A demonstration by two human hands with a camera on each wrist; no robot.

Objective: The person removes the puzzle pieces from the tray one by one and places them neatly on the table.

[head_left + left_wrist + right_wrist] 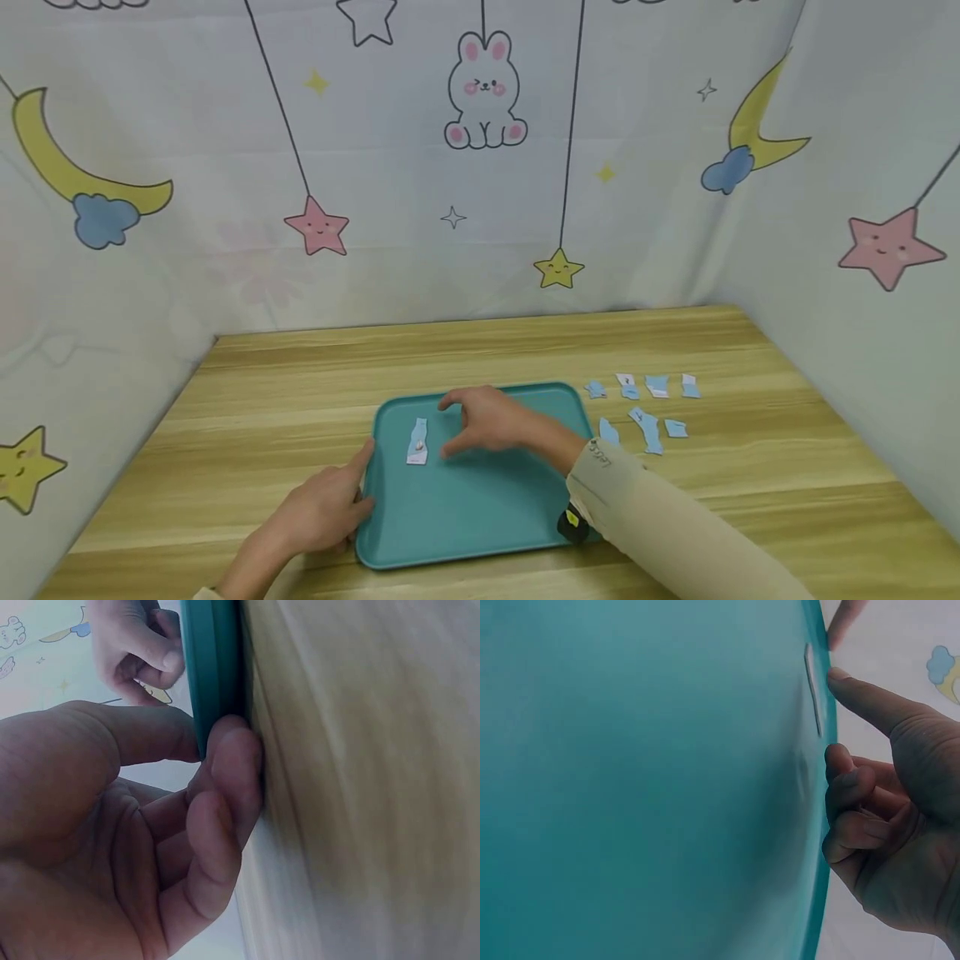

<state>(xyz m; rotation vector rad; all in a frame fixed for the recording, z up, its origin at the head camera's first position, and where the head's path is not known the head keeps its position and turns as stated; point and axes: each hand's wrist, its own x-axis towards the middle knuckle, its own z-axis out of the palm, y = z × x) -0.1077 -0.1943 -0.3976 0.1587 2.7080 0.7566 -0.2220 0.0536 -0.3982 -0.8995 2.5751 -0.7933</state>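
A teal tray [495,500] lies on the wooden table. My left hand [318,508] grips its left edge; in the left wrist view the thumb is at one side of the rim [214,660] and curled fingers at the other. On the tray's left part lies a jagged light-blue and white piece of paper or card [419,427], with a small pale spot on it. Just right of this piece, my right hand [491,419] hovers over the tray, thumb and forefinger apart, with nothing held. The right wrist view shows the piece [814,694] nearly edge-on, close to the fingertips.
Several similar blue and white pieces [657,385] lie on the table right of the tray, in two loose rows. One piece [608,432] sits by the tray's right edge, partly behind the sleeve [660,508]. A patterned cloth [405,167] hangs behind the table [300,367].
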